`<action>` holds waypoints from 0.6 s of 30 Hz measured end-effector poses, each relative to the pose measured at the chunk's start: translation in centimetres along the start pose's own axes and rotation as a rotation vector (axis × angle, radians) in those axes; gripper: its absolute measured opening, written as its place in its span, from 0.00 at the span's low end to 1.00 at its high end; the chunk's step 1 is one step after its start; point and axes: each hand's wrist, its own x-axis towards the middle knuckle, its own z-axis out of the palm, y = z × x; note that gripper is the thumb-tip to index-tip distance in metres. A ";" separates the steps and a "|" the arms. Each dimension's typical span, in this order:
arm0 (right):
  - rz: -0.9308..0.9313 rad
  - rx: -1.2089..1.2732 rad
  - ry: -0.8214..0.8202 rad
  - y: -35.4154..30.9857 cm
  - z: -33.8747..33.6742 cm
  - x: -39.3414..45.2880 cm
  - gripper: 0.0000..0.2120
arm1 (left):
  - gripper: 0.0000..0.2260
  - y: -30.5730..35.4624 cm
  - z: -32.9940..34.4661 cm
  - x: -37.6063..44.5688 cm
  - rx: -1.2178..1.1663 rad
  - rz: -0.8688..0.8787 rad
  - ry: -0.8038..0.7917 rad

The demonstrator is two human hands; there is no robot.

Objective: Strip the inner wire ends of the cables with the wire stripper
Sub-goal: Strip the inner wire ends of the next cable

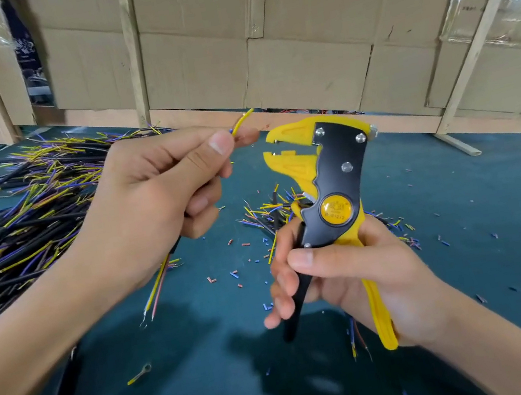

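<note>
Your workbench [470, 247], covered in dark teal matting, runs back to a wall of flattened cardboard sheets [293, 35] framed by pale wooden battens. At your far left lies the large heap of cables [21, 211]: black sheaths with yellow, blue and purple inner wires fanning from their ends. A smaller cluster of cables [265, 212] lies on the mat behind the tool. Your left hand [155, 202] is raised above the mat, its fingers curled round one cable, thumb and forefinger pinching a yellow inner wire [241, 122] whose tip points up and right, just left of the tool's head; yellow and pink wires [155, 290] of the same cable hang below your palm. Your right hand [345, 273] grips the wire stripper [326, 185] upright, thumb across the pivot plate, fingers wrapped round the black handle, the yellow handle against your palm. Its yellow jaws stand apart, facing left, not touching the wire. A loose ring terminal [140, 373] on a yellow stub lies near you, and short bits of cut insulation [234, 273] dot the mat
</note>
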 end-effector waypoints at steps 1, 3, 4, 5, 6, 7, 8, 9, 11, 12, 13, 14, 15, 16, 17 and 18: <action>-0.001 0.017 0.010 -0.1 0.1 0.0 0.09 | 0.13 0.1 0.1 -0.1 -0.002 -0.006 -0.017; 0.004 0.045 0.014 -0.3 0.0 0.0 0.10 | 0.12 0.3 0.2 -0.2 0.000 -0.016 -0.048; 0.013 0.055 0.008 -0.4 0.0 0.0 0.10 | 0.11 0.2 0.1 -0.3 -0.003 -0.024 -0.061; 0.026 0.060 -0.003 -0.5 -0.1 -0.1 0.10 | 0.11 0.2 0.1 -0.3 -0.013 -0.035 -0.071; 0.040 0.060 -0.017 -0.5 -0.1 -0.1 0.10 | 0.11 0.1 0.0 -0.4 -0.028 -0.047 -0.079; 0.053 0.053 -0.032 -0.5 -0.1 -0.1 0.09 | 0.12 0.1 0.0 -0.4 -0.049 -0.057 -0.084; 0.064 0.045 -0.045 -0.4 0.0 -0.1 0.08 | 0.11 0.1 0.0 -0.4 -0.072 -0.060 -0.088; 0.073 0.043 -0.058 -0.4 0.1 -0.1 0.06 | 0.12 0.2 0.0 -0.4 -0.097 -0.061 -0.087; 0.085 0.055 -0.077 -0.3 0.3 -0.2 0.05 | 0.16 0.2 0.1 -0.3 -0.139 -0.054 -0.078; 0.088 0.061 -0.084 -0.2 0.3 -0.2 0.05 | 0.16 0.2 0.1 -0.2 -0.152 -0.044 -0.073; 0.090 0.066 -0.088 -0.2 0.3 -0.2 0.05 | 0.16 0.2 0.1 -0.2 -0.159 -0.034 -0.068; 0.092 0.073 -0.090 -0.1 0.3 -0.2 0.05 | 0.14 0.2 0.1 -0.1 -0.159 -0.026 -0.064; 0.093 0.080 -0.090 -0.1 0.3 -0.2 0.05 | 0.12 0.2 0.0 -0.1 -0.154 -0.020 -0.060; 0.093 0.087 -0.088 -0.1 0.3 -0.2 0.05 | 0.09 0.1 0.0 -0.1 -0.149 -0.011 -0.060; 0.090 0.091 -0.084 -0.1 0.2 -0.2 0.05 | 0.07 0.1 0.0 -0.1 -0.146 -0.003 -0.063; 0.087 0.093 -0.080 0.0 0.2 -0.2 0.05 | 0.06 0.1 0.0 -0.1 -0.144 0.004 -0.065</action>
